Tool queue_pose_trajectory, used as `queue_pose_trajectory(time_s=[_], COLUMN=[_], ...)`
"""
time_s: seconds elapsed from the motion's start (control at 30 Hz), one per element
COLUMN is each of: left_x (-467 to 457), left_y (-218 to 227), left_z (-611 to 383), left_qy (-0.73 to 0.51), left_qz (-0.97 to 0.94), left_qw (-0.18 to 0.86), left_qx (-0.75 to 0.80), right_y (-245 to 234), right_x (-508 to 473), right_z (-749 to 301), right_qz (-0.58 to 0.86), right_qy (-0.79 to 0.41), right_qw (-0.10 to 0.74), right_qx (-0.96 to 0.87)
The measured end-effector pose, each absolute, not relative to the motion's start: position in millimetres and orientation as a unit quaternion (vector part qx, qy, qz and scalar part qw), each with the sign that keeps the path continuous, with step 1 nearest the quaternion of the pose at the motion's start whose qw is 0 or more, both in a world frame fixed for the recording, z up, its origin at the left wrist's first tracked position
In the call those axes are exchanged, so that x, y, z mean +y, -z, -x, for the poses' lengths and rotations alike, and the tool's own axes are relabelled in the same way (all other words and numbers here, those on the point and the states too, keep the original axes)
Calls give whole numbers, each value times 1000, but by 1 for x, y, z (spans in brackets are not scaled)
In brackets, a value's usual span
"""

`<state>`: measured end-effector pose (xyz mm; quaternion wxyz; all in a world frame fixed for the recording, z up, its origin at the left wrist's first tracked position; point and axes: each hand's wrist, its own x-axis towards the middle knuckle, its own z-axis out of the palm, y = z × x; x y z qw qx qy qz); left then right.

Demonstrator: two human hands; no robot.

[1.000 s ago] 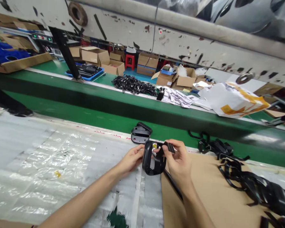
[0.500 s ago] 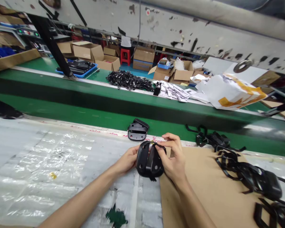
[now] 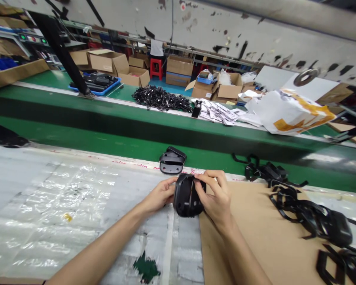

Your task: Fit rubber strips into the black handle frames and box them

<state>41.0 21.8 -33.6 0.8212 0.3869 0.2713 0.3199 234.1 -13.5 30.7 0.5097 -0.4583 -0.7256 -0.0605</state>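
Note:
Between my hands is a black rounded plastic housing point(image 3: 184, 198) with a slot down its middle and small holes. My left hand point(image 3: 161, 194) grips its left edge, thumb and fingers closed. On the right side, my right hand point(image 3: 216, 194) pinches the upper edge, with the thumb near the slot. Just beyond lies a similar black plastic part point(image 3: 172, 161), resting at the border of the plastic sheet and the green surface. What the fingers do behind the held housing is hidden.
Black bracket-like parts point(image 3: 311, 215) lie along the right, partly on brown cardboard point(image 3: 246, 229). Plastic sheeting point(image 3: 77, 206) covers the left side. Past a green ledge point(image 3: 106, 122) sit a heap of black cables point(image 3: 161, 99), papers point(image 3: 216, 112) and a taped white package point(image 3: 287, 113).
The held housing has turned and tilted slightly in my hands, and its slot faces a little differently. My right fingers have shifted along its upper edge.

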Motion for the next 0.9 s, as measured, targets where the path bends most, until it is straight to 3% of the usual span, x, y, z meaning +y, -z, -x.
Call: queue_pose_trajectory(time_s=[0.5,0.73,0.9], left_x=[18,25,26], left_y=[24,17,10], left_z=[-47,-44,-41], left_qy=[-355,-409,-427], left_qz=[-341,-203,-212], left_qw=[821,830,828], left_qx=[290,322,297], right_y=[-16,1,9], right_x=[-9,-10,-15], right_z=[-238,-234,-225], right_qz=[438,501,440], right_qy=[35,-260,-452], right_qw=[482,382,430], right_qx=[-758,-732,-646])
